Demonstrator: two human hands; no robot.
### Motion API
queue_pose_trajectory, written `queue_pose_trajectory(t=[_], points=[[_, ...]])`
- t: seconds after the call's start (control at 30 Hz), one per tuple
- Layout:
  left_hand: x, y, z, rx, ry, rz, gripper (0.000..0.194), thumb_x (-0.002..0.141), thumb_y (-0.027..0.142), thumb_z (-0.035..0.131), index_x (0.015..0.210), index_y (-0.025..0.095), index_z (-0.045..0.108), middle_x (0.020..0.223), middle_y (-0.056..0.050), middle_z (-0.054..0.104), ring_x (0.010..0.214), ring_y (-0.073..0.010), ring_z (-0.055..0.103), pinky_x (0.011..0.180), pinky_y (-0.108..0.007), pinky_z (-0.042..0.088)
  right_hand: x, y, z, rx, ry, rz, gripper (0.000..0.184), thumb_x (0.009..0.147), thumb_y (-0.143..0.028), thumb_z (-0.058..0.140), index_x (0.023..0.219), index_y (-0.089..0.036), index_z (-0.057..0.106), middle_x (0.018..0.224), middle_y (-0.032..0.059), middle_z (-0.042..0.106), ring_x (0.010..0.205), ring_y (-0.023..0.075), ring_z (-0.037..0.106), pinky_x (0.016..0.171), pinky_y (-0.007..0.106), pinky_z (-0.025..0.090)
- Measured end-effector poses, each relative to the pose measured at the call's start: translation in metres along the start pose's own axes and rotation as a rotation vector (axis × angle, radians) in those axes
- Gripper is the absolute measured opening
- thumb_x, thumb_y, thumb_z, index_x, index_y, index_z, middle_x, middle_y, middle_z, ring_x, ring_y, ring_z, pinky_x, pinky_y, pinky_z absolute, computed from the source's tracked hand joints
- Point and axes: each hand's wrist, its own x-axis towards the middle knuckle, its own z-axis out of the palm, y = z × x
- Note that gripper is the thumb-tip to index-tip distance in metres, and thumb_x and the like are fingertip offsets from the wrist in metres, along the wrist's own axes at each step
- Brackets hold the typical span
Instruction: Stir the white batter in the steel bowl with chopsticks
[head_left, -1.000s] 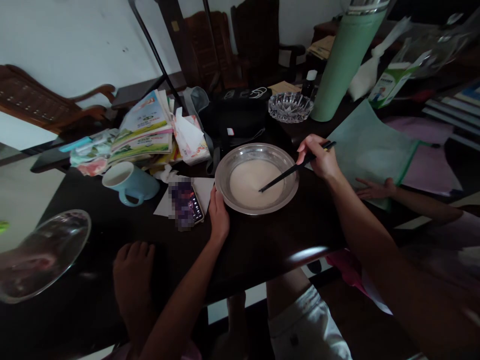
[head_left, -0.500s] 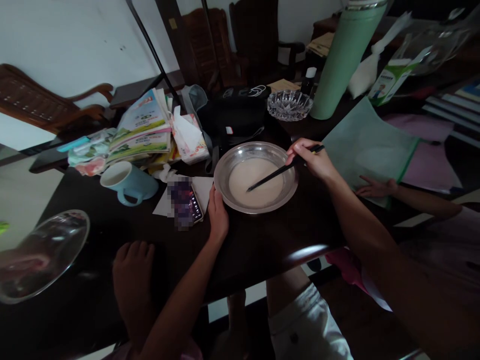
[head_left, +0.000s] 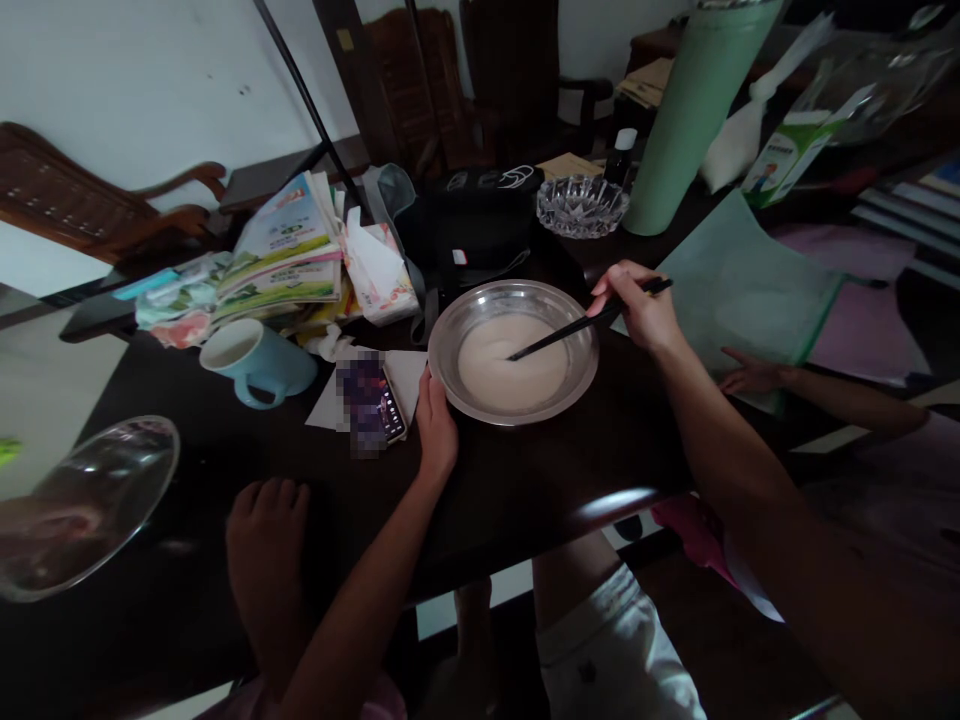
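A wide metal bowl [head_left: 442, 380] stands on the dark table, holding a pale, milky liquid [head_left: 510, 385]. My left hand [head_left: 436, 425] grips the bowl's left side, fingers against its outer wall and rim. In my right hand [head_left: 637, 305], closed and raised over the bowl's right rim, are black chopsticks [head_left: 559, 335]. They slant down leftward, with their tips in the liquid, whose surface shows swirl marks. Just left of my left hand, a phone [head_left: 382, 405] lies on white paper [head_left: 326, 400].
A light blue mug [head_left: 259, 365], stacked booklets [head_left: 285, 240], a tissue pack [head_left: 379, 265], a glass ashtray [head_left: 581, 210] and a green flask [head_left: 686, 130] surround the bowl. Another person's hand [head_left: 750, 372] touches a green sheet; another's hand [head_left: 266, 530] rests at left, near a clear bowl [head_left: 142, 470].
My right hand has shifted slightly right and up, and the chopstick tips have moved right and back through the liquid. My left hand stays on the bowl.
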Motion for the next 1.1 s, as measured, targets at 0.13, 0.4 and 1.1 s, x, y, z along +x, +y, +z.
queue_pose_trajectory(t=[0.13,0.4,1.1], points=[[0.0007,-0.0012,-0.0001,0.000,0.005,0.004,0.047,0.098,0.052,0.042,0.124,0.019,0.063,0.136,-0.010,0.063,0.131,-0.0209,0.054,0.117,-0.036,0.036,-0.0016,-0.0011,0.0009,0.037,-0.057,0.038,0.046,0.083,-0.068,0.059,0.070,-0.025,0.068,0.052,-0.0021,0.065,0.048,0.0134,0.060,0.056,0.031,0.049],[0.0001,0.0003,-0.0004,0.004,0.000,-0.002,0.047,0.098,0.051,0.042,0.125,0.018,0.063,0.134,-0.010,0.064,0.130,-0.0216,0.055,0.117,-0.037,0.036,-0.0008,-0.0016,0.0002,0.011,0.030,-0.010,0.046,0.084,-0.067,0.059,0.068,-0.025,0.069,0.052,-0.0020,0.065,0.052,0.0140,0.061,0.061,0.032,0.052],[0.0000,-0.0016,0.0000,-0.020,-0.004,-0.001,0.049,0.097,0.053,0.043,0.126,0.019,0.063,0.137,-0.010,0.063,0.131,-0.0219,0.055,0.117,-0.037,0.035,-0.0008,-0.0002,0.0007,-0.002,0.018,-0.005,0.045,0.083,-0.067,0.060,0.069,-0.025,0.069,0.055,-0.0016,0.068,0.054,0.0145,0.063,0.063,0.032,0.052]])
